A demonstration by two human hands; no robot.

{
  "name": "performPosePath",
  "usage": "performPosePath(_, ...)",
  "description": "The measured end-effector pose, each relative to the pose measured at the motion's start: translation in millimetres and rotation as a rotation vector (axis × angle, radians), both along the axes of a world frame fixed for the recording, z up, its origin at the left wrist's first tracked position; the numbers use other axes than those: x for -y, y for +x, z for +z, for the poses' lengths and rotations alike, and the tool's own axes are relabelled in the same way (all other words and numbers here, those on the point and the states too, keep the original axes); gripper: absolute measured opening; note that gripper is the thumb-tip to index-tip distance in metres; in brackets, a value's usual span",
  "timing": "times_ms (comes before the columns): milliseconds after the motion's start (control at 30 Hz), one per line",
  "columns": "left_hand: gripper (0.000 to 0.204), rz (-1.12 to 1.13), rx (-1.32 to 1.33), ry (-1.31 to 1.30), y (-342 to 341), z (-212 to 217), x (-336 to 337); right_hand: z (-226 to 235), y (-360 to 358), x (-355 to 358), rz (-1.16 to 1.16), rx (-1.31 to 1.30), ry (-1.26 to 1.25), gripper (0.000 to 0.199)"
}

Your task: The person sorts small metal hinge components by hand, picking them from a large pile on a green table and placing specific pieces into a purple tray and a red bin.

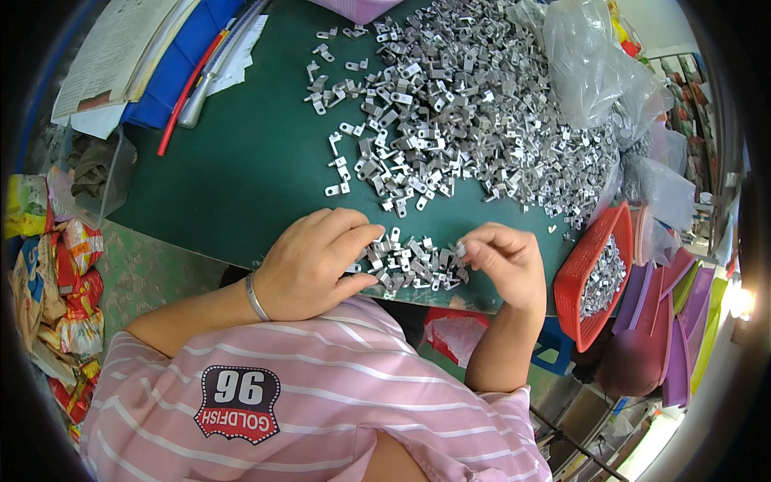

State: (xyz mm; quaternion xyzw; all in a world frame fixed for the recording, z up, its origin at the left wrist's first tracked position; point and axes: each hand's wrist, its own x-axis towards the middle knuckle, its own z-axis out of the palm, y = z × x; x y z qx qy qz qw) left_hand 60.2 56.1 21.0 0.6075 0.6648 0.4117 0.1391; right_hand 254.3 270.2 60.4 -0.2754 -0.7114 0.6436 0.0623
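Note:
A small heap of silvery metal brackets (407,263) lies along the near edge of the green table. My left hand (309,261), with a metal bangle at the wrist, rests at the heap's left side. Its thumb and fingers are apart, and I see nothing held in them. On the heap's right side, my right hand (507,263) pinches one small metal bracket (461,250) between thumb and fingertips. Beyond both hands spreads a much larger pile of the same bent brackets (482,104), each with a hole in it where its face shows.
A red plastic basket (569,293) holding small metal parts sits at the table's right edge. Clear plastic bags (590,68) lie over the far right of the pile. At left are a blue folder (173,68), a red pen (191,92) and a clear bin (120,177).

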Motion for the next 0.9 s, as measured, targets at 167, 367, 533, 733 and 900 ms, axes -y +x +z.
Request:
performPosePath(167,0.059,-0.003,0.013,-0.001,0.4,2.4,0.1,-0.2,-12.1,7.0,-0.049,0.080,0.293,0.007)
performPosePath(367,0.044,-0.010,0.168,0.062,-3.8,5.7,-4.7,-6.0,-27.8,17.3,-0.062,0.013,0.593,0.018)
performPosePath(533,0.037,-0.092,0.193,0.103,1.3,21.9,-46.0,-21.1,-31.2,16.4,-0.068,0.049,0.924,0.020)
performPosePath(733,0.028,-0.154,0.162,0.212,10.1,18.5,-72.6,-6.7,-21.2,24.5,-0.105,-0.161,-0.162,0.016)
performPosePath(900,0.015,0.056,0.104,0.358,-32.5,41.3,-96.9,-16.2,-34.8,19.3,-0.252,-0.049,0.613,0.013)
